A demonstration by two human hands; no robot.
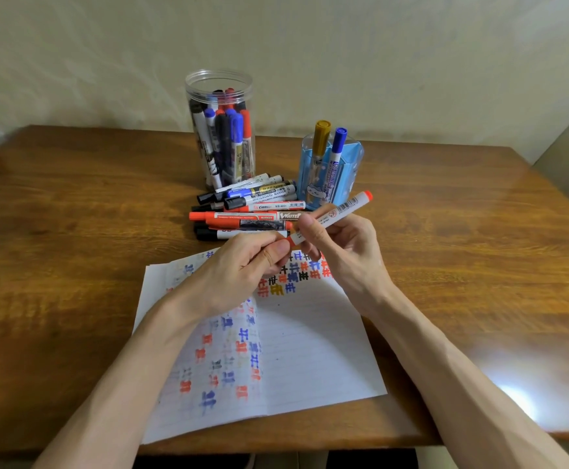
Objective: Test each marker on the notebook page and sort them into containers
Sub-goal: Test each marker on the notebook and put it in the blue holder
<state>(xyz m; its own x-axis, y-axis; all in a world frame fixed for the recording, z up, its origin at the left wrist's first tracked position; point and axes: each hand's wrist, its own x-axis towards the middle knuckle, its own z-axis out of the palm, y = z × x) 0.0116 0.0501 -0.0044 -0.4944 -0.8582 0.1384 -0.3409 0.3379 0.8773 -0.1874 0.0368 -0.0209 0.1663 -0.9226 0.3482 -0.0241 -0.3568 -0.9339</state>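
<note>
Sorting looks midway: clear jar (pixel 220 130) packed, blue holder (pixel 330 177) has two, pile (pixel 252 208) waits on worktop (pixel 73 214). Red marker (pixel 330 216) above the notebook page (pixel 310 350), right fingers (pixel 312 231) clamped on barrel, left fingers (pixel 269 253) seemingly pinching its cap.

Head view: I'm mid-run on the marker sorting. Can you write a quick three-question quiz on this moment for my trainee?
1. True or false: the blue holder holds three markers.
2. Multiple choice: the left hand and right hand together hold one marker. Its colour is A) black, B) red, C) blue.
3. Short answer: which holds more markers, the clear jar or the blue holder?

Key: 1 false, it holds two, one gold-capped and one blue-capped; 2 B; 3 the clear jar.
</note>
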